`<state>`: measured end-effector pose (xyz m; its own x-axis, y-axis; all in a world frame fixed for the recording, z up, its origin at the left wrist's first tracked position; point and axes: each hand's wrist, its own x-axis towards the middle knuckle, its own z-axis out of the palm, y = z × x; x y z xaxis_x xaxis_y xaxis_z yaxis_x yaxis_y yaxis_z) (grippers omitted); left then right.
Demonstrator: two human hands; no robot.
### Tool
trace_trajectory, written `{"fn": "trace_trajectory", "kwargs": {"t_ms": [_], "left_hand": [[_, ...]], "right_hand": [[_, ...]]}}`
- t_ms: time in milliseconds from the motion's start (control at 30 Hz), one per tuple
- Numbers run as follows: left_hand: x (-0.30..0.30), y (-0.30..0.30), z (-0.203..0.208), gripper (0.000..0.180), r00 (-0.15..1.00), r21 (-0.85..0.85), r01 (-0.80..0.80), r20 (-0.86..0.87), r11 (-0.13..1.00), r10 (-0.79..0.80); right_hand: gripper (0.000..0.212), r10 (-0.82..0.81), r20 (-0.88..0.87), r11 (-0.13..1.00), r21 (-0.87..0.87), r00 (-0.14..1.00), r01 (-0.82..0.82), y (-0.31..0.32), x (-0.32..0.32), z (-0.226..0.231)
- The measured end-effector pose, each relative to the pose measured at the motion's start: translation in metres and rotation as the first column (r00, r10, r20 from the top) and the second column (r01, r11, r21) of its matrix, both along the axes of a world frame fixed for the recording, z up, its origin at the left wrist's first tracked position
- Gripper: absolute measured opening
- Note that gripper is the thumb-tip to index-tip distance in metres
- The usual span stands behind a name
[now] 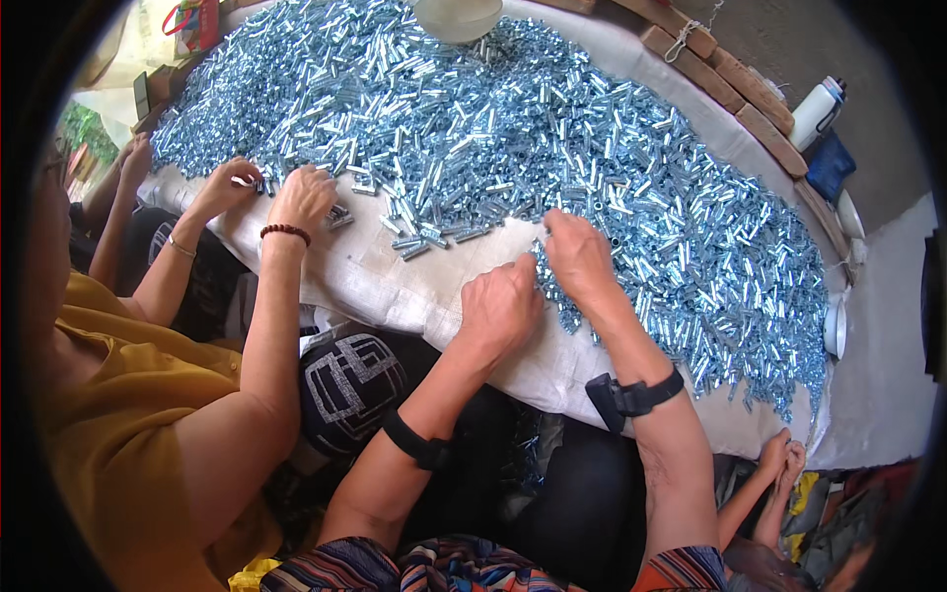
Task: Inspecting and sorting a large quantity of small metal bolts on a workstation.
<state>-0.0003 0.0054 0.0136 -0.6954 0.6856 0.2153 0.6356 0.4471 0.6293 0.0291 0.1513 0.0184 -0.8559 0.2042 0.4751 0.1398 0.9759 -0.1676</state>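
A wide heap of small shiny blue-silver metal tubes [473,138] covers the white cloth [395,281] in front of me. My left hand [501,304] rests at the near edge of the heap, its fingers curled together; whatever they hold is hidden from this angle. Just to its right, my right hand [582,259] reaches over the tubes, thumb and fingers pinched. No piece can be made out between those fingertips. Loose metal pieces [564,311] lie on the cloth below and between my hands. Each of my forearms wears a black strap [646,395].
To my left, a person in a mustard top [148,414] handles tubes at the heap's edge. Another person's hands [784,459] are at the lower right. Bricks [769,138] line the far edge, with a white bottle [817,113] beyond. A pale bowl [459,18] sits atop the heap.
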Motion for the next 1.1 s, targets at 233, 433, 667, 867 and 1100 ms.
{"fn": "trace_trajectory", "kwargs": {"t_ms": [233, 433, 667, 867, 1100], "left_hand": [[-0.002, -0.003, 0.0, 0.013, 0.999, 0.027, -0.039, 0.036, 0.999, 0.038], [0.002, -0.015, 0.001, 0.015, 0.683, 0.472, 0.013, 0.64, 0.882, -0.352], [0.019, -0.038, 0.015, 0.01, 0.279, 0.648, -0.075, 0.743, 0.758, -0.608], [0.026, -0.044, 0.015, 0.008, 0.197, 0.637, -0.107, 0.766, 0.764, -0.612], [0.03, -0.052, 0.012, 0.009, 0.147, 0.656, -0.145, 0.754, 0.74, -0.64]], "right_hand": [[0.017, -0.108, -0.101, 0.755, -0.656, 0.989, 0.015, -0.021, 0.051, 0.023], [0.007, -0.218, -0.161, 0.071, -0.986, 0.963, -0.149, -0.052, 0.099, 0.027], [0.008, -0.222, -0.234, -0.013, -0.97, 0.947, -0.243, -0.073, 0.119, 0.022], [0.008, -0.191, -0.287, -0.022, -0.955, 0.939, -0.296, -0.079, 0.132, 0.024], [0.008, -0.132, -0.31, -0.241, -0.911, 0.942, -0.333, -0.082, 0.137, 0.02]]}}
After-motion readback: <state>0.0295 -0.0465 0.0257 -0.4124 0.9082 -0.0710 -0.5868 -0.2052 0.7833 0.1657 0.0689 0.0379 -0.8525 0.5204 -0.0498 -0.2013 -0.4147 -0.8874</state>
